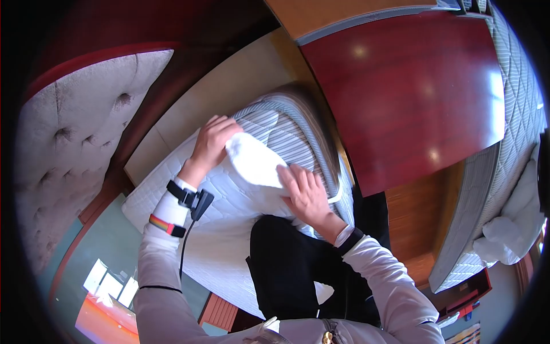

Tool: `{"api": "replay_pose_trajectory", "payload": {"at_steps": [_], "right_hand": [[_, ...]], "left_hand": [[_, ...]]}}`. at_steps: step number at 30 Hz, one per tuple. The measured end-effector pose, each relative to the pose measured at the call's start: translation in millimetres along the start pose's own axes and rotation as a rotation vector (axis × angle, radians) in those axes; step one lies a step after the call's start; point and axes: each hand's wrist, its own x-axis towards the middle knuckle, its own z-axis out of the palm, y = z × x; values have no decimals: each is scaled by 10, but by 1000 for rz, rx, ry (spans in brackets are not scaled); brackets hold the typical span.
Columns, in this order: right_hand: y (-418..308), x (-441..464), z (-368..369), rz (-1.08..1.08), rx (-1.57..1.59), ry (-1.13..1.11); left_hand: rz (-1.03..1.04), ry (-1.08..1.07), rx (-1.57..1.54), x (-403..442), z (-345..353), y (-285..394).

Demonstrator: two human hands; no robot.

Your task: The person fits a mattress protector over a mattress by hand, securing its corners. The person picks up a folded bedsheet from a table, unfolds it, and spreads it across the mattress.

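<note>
A bright white cloth [255, 160] is stretched between my two hands above a bed mattress; its details are washed out. My left hand [215, 139] grips its upper left end with the fingers closed. At the cloth's lower right end, my right hand [306, 192] pinches the edge between thumb and fingers. Below lies the mattress [215, 192], with a white quilted top and a grey-striped border. My dark-trousered knee [281, 243] rests on or against the bed; the exact contact is hidden.
A glossy red wooden panel [412, 97] stands at the right of the mattress. A tufted headboard [86, 126] is at the left. Another mattress [464, 212] is at the far right, with white bedding [507, 235] on it. A thin cable [184, 243] hangs from my left wrist.
</note>
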Motion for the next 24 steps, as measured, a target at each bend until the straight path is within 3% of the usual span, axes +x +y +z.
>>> {"api": "replay_pose_trajectory", "payload": {"at_steps": [4,8,11,14,15,18,20,24], "right_hand": [[144,259,-151,356,305,46],[112,437,-181,362,331,308],[24,501,-244,469,319,301],[-48,548,-247,498,289,352],[-74,562,-247,529,274,313],[-100,722,-175,267,69,370],[-137,908,-190,162,-16,299],[-85,1404,-151,-33,-187,277]], "left_hand": [[-80,122,-66,118,145,-28],[-189,284,-85,271,315,162],[-222,442,-73,188,434,235],[-539,796,-42,-119,475,402],[-662,780,-42,-346,589,401],[-848,499,198,-888,873,571],[-810,383,234,-1141,1068,660],[-778,471,235,-1223,1184,588]]}}
